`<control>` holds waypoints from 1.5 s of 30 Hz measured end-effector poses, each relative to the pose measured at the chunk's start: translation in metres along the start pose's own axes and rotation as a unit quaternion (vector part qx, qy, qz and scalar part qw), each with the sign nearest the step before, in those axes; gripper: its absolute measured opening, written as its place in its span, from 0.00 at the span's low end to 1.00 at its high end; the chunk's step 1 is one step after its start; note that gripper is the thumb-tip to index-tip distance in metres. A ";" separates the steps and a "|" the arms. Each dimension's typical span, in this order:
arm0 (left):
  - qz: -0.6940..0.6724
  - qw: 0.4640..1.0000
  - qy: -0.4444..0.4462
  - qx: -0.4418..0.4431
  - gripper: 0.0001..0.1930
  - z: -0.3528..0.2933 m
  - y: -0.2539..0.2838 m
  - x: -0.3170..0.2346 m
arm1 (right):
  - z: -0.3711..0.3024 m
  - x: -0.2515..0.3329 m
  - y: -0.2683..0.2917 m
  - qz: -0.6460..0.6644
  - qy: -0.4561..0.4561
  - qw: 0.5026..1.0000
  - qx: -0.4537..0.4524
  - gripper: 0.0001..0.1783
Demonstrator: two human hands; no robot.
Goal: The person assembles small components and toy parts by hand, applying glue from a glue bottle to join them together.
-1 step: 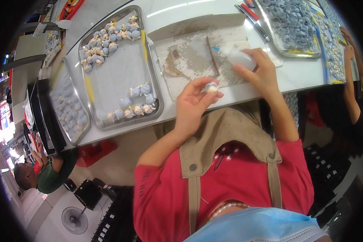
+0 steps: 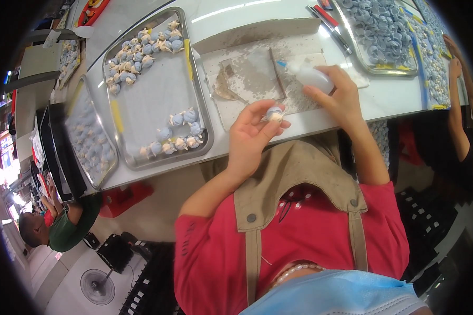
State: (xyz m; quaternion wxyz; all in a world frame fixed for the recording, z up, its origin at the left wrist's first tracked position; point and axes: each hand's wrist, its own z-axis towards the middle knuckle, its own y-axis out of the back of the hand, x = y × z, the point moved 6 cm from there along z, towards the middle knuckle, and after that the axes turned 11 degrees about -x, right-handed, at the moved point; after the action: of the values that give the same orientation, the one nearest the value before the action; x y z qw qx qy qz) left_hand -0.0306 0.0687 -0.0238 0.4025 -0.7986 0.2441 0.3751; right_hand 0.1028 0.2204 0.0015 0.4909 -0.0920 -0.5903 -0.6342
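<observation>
My left hand [image 2: 255, 136] pinches a small blue-and-cream figurine [image 2: 275, 114] between thumb and fingers, just past the table's near edge. In my right hand [image 2: 341, 94] is a white squeeze bottle [image 2: 315, 79] with a blue nozzle tip. The bottle lies tilted, its tip pointing left over a stained work board [image 2: 220, 113], apart from the figurine. To the left, a metal tray [image 2: 142, 105] carries several similar figurines [image 2: 134, 55] in a far cluster and a near curved row.
At the right stands a tray [image 2: 373, 68] heaped with blue-grey cup-shaped parts, with pens [image 2: 331, 26] beside it. A second tray of figurines [image 2: 92, 152] sits at the far left. Another person's arm [image 2: 457, 110] reaches in at the right; a person in green [image 2: 71, 226] is at the left.
</observation>
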 end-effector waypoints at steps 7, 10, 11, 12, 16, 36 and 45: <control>0.055 0.994 -0.083 -0.048 0.15 -0.009 0.024 -0.025 | -0.011 -0.009 -0.004 0.091 -0.065 0.993 -0.024 0.19; 0.154 0.947 -0.244 -0.140 0.14 -0.012 0.051 -0.067 | -0.013 -0.013 0.000 0.099 -0.078 0.991 -0.042 0.17; 0.158 0.946 -0.244 -0.141 0.14 -0.011 0.061 -0.073 | -0.013 -0.012 0.000 0.102 -0.083 0.990 -0.046 0.17; 0.188 0.923 -0.278 -0.188 0.14 -0.012 0.074 -0.082 | -0.014 -0.012 -0.001 0.105 -0.085 0.990 -0.045 0.17; 0.261 0.869 -0.326 -0.265 0.15 -0.015 0.101 -0.098 | -0.014 -0.016 -0.002 0.135 -0.101 0.984 -0.051 0.16; 0.030 0.999 0.003 -0.016 0.18 0.013 -0.005 -0.001 | -0.030 -0.012 0.024 0.361 -0.156 0.917 -0.060 0.17; 0.056 0.998 -0.025 -0.031 0.19 0.000 -0.006 -0.002 | -0.028 0.027 0.053 0.165 0.053 0.983 -0.064 0.17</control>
State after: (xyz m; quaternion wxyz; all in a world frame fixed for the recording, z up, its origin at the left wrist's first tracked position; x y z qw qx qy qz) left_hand -0.0273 0.0719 -0.0197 0.3617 -0.7861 0.2663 0.4245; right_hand 0.1412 0.1923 0.0466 0.6129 -0.1857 -0.4979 -0.5848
